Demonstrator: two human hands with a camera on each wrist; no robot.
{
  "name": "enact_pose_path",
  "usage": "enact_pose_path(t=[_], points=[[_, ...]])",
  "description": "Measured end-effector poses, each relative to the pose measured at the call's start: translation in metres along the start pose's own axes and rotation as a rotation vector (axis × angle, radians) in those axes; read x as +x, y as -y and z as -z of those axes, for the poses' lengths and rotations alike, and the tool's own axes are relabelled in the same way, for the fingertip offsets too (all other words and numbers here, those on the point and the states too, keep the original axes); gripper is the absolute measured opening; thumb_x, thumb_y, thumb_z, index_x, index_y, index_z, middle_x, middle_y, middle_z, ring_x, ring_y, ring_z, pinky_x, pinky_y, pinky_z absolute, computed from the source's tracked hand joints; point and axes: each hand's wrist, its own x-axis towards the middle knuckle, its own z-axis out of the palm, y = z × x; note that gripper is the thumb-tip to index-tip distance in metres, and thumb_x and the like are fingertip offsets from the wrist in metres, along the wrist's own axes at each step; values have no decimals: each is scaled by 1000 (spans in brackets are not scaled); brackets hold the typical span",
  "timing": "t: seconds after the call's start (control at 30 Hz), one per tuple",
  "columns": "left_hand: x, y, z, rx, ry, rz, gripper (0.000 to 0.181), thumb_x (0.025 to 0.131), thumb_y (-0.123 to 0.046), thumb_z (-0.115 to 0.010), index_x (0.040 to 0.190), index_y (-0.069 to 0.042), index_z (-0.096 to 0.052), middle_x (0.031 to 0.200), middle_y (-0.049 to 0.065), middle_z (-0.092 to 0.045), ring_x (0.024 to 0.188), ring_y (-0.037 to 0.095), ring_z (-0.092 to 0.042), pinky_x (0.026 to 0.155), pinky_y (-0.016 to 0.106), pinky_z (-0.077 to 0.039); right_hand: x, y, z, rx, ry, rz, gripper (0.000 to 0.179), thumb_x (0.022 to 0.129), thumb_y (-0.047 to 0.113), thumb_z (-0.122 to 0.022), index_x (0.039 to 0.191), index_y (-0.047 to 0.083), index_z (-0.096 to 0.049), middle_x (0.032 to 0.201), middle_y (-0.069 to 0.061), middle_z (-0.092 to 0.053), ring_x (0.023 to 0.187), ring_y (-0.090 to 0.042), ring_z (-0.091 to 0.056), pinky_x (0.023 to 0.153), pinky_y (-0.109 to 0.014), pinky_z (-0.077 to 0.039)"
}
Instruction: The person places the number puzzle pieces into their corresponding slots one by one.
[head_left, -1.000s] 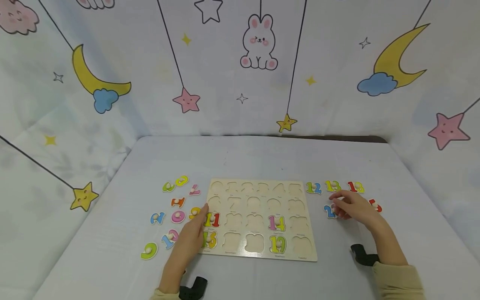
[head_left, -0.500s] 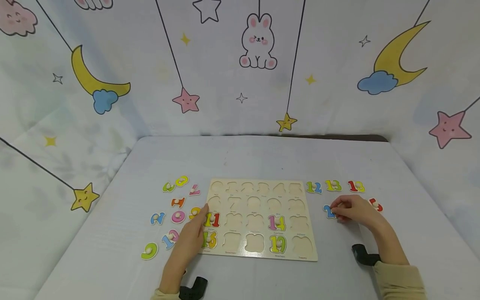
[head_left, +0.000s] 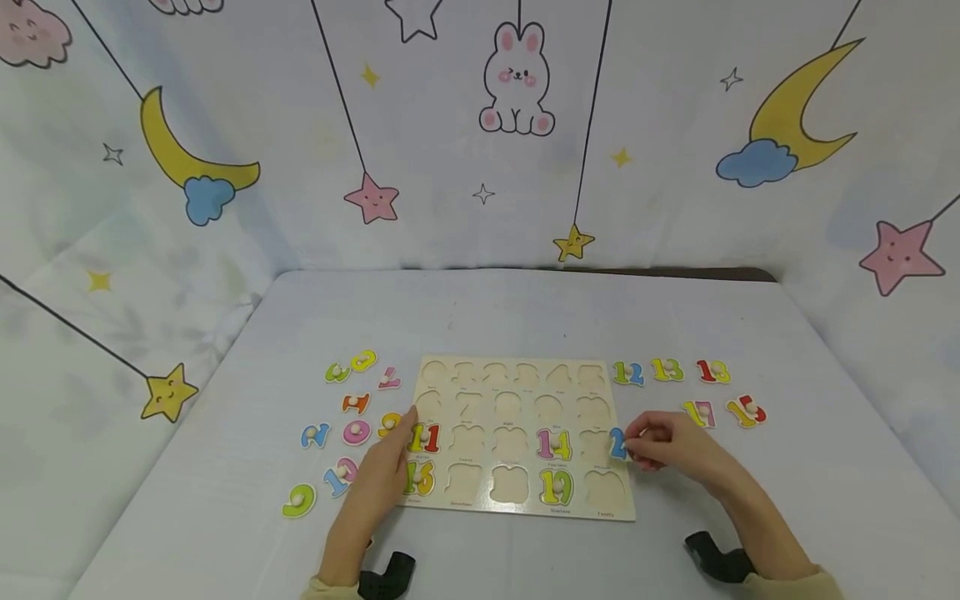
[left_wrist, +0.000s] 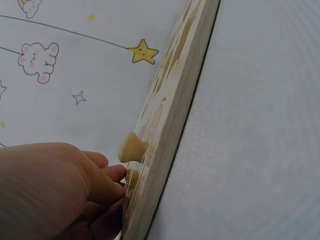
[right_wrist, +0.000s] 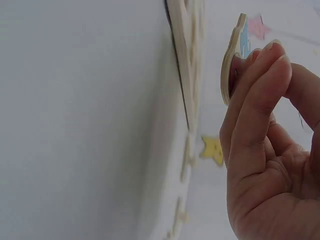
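Note:
A pale wooden number puzzle board point(head_left: 487, 504) lies mid-table, with the 11, 14, 16 and 19 pieces seated in it. My left hand point(head_left: 386, 467) rests along its left edge, fingers extended and partly over the 16; in the left wrist view the fingertips touch the board beside a round knob point(left_wrist: 132, 147). Between thumb and fingers my right hand point(head_left: 675, 446) pinches a number puzzle piece point(head_left: 617, 443) showing a blue 2. It overlaps the board's right edge in the head view. The right wrist view shows this piece raised, its other part hidden by fingers.
Several loose number pieces lie left of the board, among them a pink 0 point(head_left: 356, 432) and a green-yellow piece point(head_left: 298, 501). Right of it are a 12 point(head_left: 628, 373), a 13 point(head_left: 667, 370), a 17 point(head_left: 700, 413) and others. A printed cloth wall point(head_left: 450, 125) stands behind.
My right hand has taken hold of the piece with the blue 2 and carried it left to the board's edge, uncovering the 17. The left hand has stayed in place.

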Motion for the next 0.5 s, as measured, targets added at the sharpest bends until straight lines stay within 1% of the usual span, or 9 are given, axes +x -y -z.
enact_pose_path(t=[0.07, 0.17, 0.23, 0.3, 0.43, 0.5], points=[[0, 0, 0, 1, -2, -4, 52, 94, -3, -53, 143, -7, -38, 141, 8, -43, 122, 23, -45, 99, 42, -37, -1, 1, -12, 27, 71, 15, 22, 88, 16, -66, 94, -4, -60, 70, -11, -60, 61, -18, -56, 57, -27, -51], [0, 0, 0, 5, -14, -20, 53, 93, -2, -54, 143, -6, -38, 141, 9, -43, 118, 23, -48, 97, 43, -39, -1, 2, -25, 41, 143, 27, 18, 89, 14, -65, 92, -3, -60, 68, -10, -60, 58, -18, -56, 54, -26, -50], [0, 1, 0, 11, -22, -30, 53, 92, -1, -55, 142, -5, -39, 140, 9, -44, 116, 23, -49, 96, 42, -40, 0, 3, -31, 32, 167, 30, 16, 89, 13, -65, 90, -2, -60, 68, -9, -59, 56, -18, -56, 53, -25, -50], [0, 1, 0, 15, -24, -33, 53, 92, 0, -55, 142, -5, -39, 140, 10, -44, 118, 24, -49, 97, 43, -39, 0, 4, -35, 7, 177, 16, 14, 88, 13, -66, 89, -1, -61, 66, -7, -60, 55, -18, -56, 52, -25, -49], [0, 1, 0, 17, -15, -25, 53, 93, -1, -54, 143, -5, -38, 140, 9, -44, 119, 25, -47, 98, 43, -38, -1, 4, -38, -30, 210, 13, 12, 88, 11, -65, 87, 0, -61, 65, -6, -60, 54, -17, -57, 50, -24, -48], [0, 1, 0, 18, -12, -25, 52, 93, -1, -54, 143, -5, -38, 140, 10, -44, 120, 25, -47, 98, 43, -37, -1, 4, -38, -41, 233, 26, 12, 88, 11, -65, 86, 0, -60, 65, -6, -61, 53, -17, -57, 50, -24, -48]])
